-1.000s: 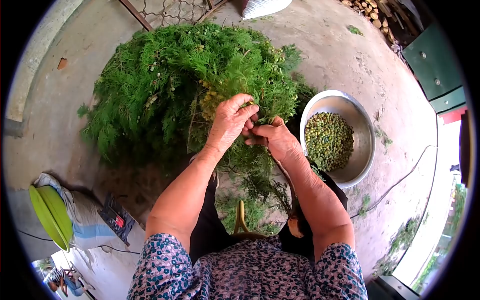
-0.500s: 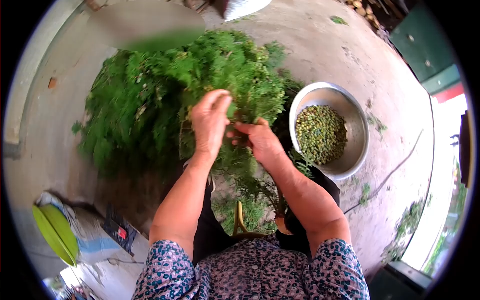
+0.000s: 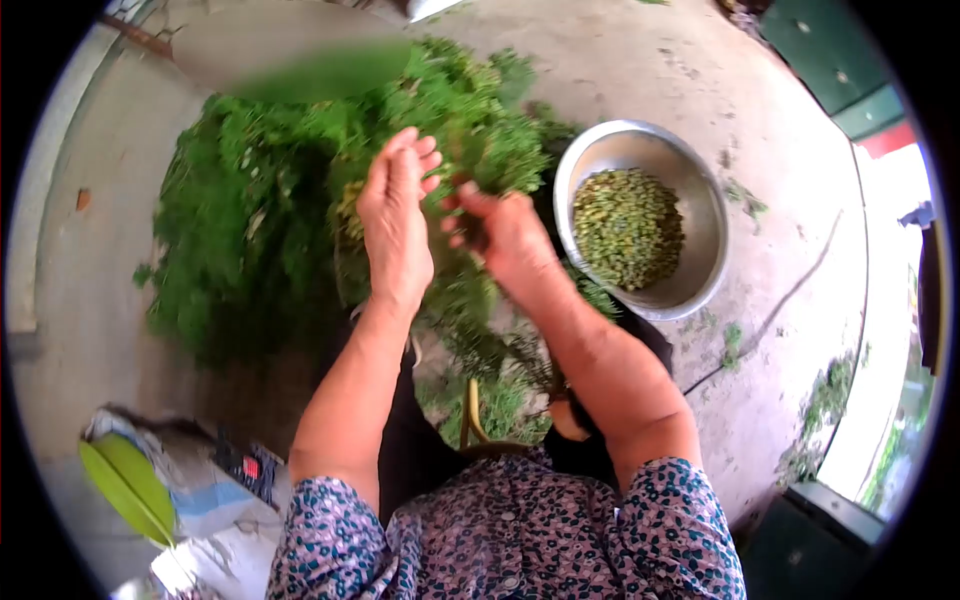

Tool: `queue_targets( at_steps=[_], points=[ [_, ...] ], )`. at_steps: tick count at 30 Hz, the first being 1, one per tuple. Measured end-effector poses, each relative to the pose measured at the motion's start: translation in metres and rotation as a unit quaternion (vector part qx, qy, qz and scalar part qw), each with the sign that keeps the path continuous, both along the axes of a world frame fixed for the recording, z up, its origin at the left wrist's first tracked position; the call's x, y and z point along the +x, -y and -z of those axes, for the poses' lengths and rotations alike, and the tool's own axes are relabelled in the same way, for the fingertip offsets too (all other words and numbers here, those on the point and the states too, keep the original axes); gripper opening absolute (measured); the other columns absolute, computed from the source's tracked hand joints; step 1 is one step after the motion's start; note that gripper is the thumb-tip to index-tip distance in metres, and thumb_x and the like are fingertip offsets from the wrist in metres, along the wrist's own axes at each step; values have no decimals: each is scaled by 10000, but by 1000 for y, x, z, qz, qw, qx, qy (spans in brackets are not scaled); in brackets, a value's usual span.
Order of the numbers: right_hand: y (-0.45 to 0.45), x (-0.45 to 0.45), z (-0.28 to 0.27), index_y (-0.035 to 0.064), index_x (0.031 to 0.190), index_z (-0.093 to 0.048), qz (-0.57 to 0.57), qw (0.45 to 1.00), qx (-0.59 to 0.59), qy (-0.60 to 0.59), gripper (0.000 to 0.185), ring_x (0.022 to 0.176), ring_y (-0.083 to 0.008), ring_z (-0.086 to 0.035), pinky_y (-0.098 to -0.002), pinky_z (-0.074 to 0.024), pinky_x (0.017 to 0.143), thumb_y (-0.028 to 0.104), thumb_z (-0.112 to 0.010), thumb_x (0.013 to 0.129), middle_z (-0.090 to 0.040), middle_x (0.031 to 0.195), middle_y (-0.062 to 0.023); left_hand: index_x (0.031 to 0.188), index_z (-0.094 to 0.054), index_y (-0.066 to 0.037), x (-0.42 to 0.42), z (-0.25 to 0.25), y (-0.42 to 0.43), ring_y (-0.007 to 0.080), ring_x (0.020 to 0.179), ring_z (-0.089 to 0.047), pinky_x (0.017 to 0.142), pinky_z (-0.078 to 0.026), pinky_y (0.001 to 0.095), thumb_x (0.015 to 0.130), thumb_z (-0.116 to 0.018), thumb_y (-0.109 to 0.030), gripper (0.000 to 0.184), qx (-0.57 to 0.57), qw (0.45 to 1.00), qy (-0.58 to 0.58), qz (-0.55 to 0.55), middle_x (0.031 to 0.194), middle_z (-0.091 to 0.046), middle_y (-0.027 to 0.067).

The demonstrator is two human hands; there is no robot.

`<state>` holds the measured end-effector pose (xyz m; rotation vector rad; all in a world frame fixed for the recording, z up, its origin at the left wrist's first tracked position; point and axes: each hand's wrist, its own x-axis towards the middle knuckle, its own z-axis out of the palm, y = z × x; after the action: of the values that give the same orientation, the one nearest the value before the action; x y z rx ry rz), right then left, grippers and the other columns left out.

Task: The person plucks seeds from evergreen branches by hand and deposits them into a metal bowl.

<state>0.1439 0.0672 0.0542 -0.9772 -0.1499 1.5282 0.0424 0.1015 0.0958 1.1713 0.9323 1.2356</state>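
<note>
A large pile of green leafy branches (image 3: 240, 200) lies on the ground in front of me. My left hand (image 3: 398, 205) is raised over the pile's near right part, fingers apart and nothing seen in it. Close to its right, my right hand (image 3: 500, 225) is blurred over the same foliage, its fingers curled towards the left; what they hold, if anything, cannot be made out. To the right of that hand stands a metal bowl (image 3: 708, 235) with many small green berries (image 3: 627, 228) inside. The hands do not touch each other.
At the lower left is a lime-green basin (image 3: 128, 487) beside a pale sack (image 3: 205, 480). Green drawers (image 3: 825, 50) stand at the upper right. A thin cord (image 3: 790, 300) runs over the floor on the right. A blurred oval covers the upper left.
The view has shifted, so the bowl and pile sit higher in the frame. My hands, close together at the foliage before, are now farther apart, and my left hand's fingers have opened.
</note>
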Motion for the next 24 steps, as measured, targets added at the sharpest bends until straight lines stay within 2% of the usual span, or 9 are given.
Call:
queue_targets(
  at_steps=[3,5,10,12,16,18,19,23,24],
  points=[
    [-3,10,2,-24,959,-521,1,999,37,-14,192,596,-204,-577,-305,-469,460,150,-501,882,-597,795,-133,1009,-528,-55,-51,35,-15,140,839,-542,716,-426,274,877,-517,-294,274,-202,964,65,-161,929,-581,38],
    [-2,20,-5,35,1131,-483,-42,998,53,1,285,683,-169,-553,-280,-449,548,221,-432,921,-581,883,-85,897,-528,-96,-70,47,-17,122,727,-536,650,-432,280,841,-560,-267,182,-298,917,62,-258,791,-560,-2],
    [-1,25,-21,47,1179,-453,-64,995,81,-9,323,708,-158,-534,-259,-422,546,247,-409,929,-574,909,-58,859,-528,-77,-62,60,16,123,593,-538,475,-428,245,814,-569,-179,119,-345,935,46,-62,735,-556,31],
    [1,22,-26,43,1204,-435,-78,992,101,-16,353,691,-162,-539,-261,-424,530,256,-420,923,-574,908,-58,907,-540,-53,-44,64,33,134,599,-537,510,-439,267,842,-529,-154,120,-387,919,68,-14,766,-562,46],
    [7,12,-40,25,1222,-417,-115,984,133,-10,406,664,-175,-544,-266,-426,496,278,-447,907,-573,902,-65,1038,-493,-16,-30,106,19,185,620,-543,605,-463,345,929,-364,-268,303,-250,921,285,89,780,-568,93],
    [10,9,-47,16,1225,-411,-129,980,152,-15,423,658,-184,-541,-272,-423,490,283,-459,899,-573,899,-69,1074,-462,-36,-25,43,26,181,696,-542,621,-454,309,892,-434,-249,281,-230,888,349,192,768,-542,61],
    [11,7,-48,9,1226,-406,-128,979,156,-10,441,646,-192,-536,-280,-421,482,289,-473,891,-573,895,-75,1106,-440,-33,-23,32,26,168,673,-535,561,-465,302,925,-358,-274,313,-198,882,369,217,738,-531,59],
    [18,5,-53,9,1224,-400,-129,974,178,-56,484,605,-212,-528,-299,-411,429,298,-527,858,-570,862,-88,1089,-437,-4,-16,25,23,184,525,-541,429,-467,291,933,-327,-293,346,-185,901,335,204,692,-523,73],
    [17,6,-53,9,1224,-400,-131,973,180,-55,484,605,-212,-528,-299,-411,429,298,-527,858,-570,862,-88,1082,-436,4,-12,27,22,187,501,-542,422,-467,292,933,-328,-292,348,-187,863,406,235,684,-531,74]
  ],
)
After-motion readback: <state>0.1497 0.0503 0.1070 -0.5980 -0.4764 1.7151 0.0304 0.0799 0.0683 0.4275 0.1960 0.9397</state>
